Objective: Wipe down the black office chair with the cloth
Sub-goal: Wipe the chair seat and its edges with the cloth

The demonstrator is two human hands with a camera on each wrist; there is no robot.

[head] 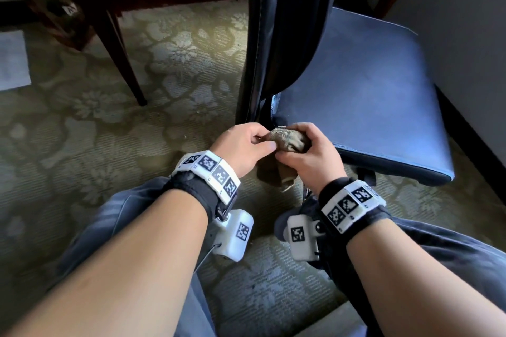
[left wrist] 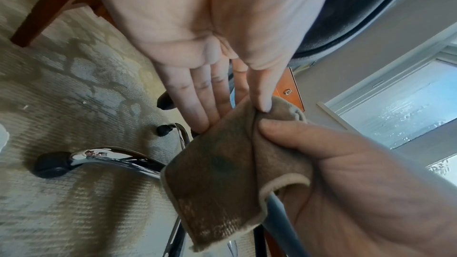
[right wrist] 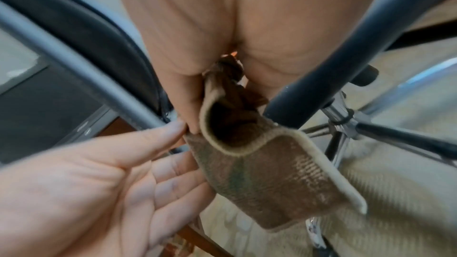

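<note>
Both hands meet low in the head view, just in front of the near corner of the black office chair, whose seat spreads toward two o'clock and whose tall backrest rises toward twelve. The right hand has its fingers and thumb curled round a bunched brown cloth, gripping it firmly, with the loose end of the cloth hanging down below the fist toward six o'clock. In the left wrist view that hanging part shows as a flat flap with a pale stitched border and a dark stain near its middle. The left hand sits at nine o'clock of the cloth, touching it: its fingers are nearly straight and lie against the fabric, while the thumb tip pinches a fold of it against them. Below the hands, the chair's chrome base spreads over the patterned carpet, with black casters at the ends of its legs. A dark wooden leg stands on the carpet toward ten o'clock, well apart from the chair.
</note>
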